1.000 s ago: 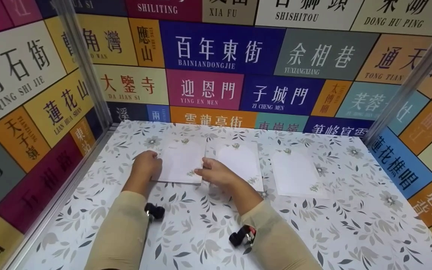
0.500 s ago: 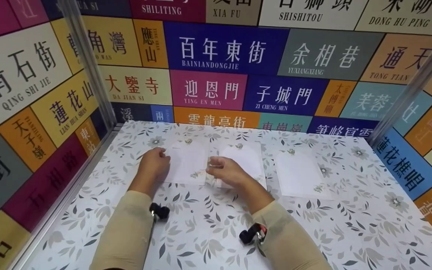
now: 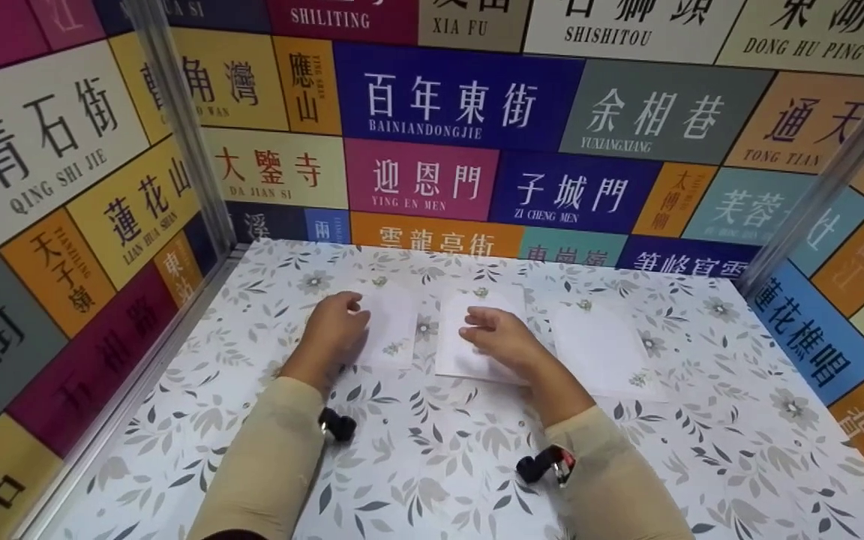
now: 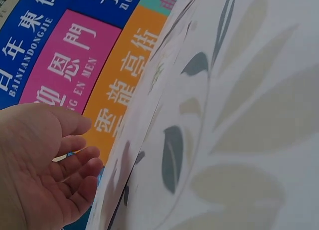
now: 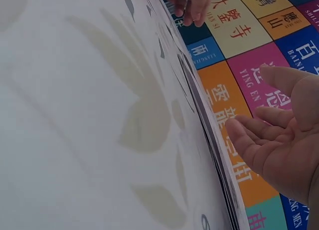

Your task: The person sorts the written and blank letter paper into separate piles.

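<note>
Held the left hand (image 3: 336, 328) over the left edge of the left floral-trimmed sheet (image 3: 393, 326), with fingers loosely curled; could not tell whether in contact with the paper. Held the right hand (image 3: 507, 337) over the middle floral-trimmed sheet (image 3: 462, 356), apart from the left, with fingers relaxed and slightly spread. Saw the right floral-trimmed sheet (image 3: 601, 345) flat on the leaf-patterned tablecloth (image 3: 417, 472), in a row with the other two. Faced a wall of Chinese place-name signs (image 3: 458, 97).

My head view looks down across the worktop (image 3: 417, 465) toward its far edge; close, tilted wrist views share the wall (image 3: 454, 124).
</note>
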A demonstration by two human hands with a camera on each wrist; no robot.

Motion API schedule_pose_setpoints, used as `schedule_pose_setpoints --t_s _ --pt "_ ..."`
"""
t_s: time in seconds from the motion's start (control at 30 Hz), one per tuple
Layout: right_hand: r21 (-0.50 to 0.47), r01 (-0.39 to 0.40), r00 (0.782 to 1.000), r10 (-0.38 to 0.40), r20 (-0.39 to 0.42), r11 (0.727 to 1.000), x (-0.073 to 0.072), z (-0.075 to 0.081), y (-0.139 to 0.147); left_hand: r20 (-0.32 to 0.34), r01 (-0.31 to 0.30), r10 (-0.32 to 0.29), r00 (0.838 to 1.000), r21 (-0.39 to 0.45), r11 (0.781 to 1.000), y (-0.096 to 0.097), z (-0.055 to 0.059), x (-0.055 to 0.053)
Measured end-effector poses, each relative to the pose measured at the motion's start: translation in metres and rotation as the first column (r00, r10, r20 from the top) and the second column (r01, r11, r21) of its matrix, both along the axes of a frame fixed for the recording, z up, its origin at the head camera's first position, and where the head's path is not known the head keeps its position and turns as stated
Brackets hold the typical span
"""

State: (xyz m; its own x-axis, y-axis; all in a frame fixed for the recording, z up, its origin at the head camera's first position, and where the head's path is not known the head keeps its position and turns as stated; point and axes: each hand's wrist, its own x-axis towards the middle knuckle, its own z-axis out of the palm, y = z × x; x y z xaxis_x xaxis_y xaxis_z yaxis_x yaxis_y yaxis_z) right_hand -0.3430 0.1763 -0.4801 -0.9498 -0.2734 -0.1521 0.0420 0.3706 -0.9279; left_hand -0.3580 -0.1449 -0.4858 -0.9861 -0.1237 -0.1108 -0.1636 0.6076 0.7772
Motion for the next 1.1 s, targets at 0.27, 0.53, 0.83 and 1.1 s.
schedule_pose_setpoints --t_s 0.27,0.53,0.83,1.1 --pt "0.011 0.064 0.998 -0.064 0.026 0.998 -0.005 0.003 0.028 -0.025 0.054 -0.055 0.998 -0.040 0.998 0.022 -0.001 -0.004" --pt "0.050 0.083 0.994 -0.086 0.074 0.995 -0.004 0.001 0.053 -0.008 0.079 -0.079 0.997 0.019 0.997 0.056 0.002 -0.002" --pt "0.116 0.068 0.997 -0.071 0.026 0.991 -0.002 -0.002 0.085 -0.026 0.187 -0.186 0.982 0.059 0.981 0.094 0.005 0.002" --pt "0.171 0.096 0.993 -0.107 0.058 0.981 -0.002 0.001 0.094 -0.041 0.269 -0.268 0.962 0.004 0.963 0.120 0.007 -0.001"
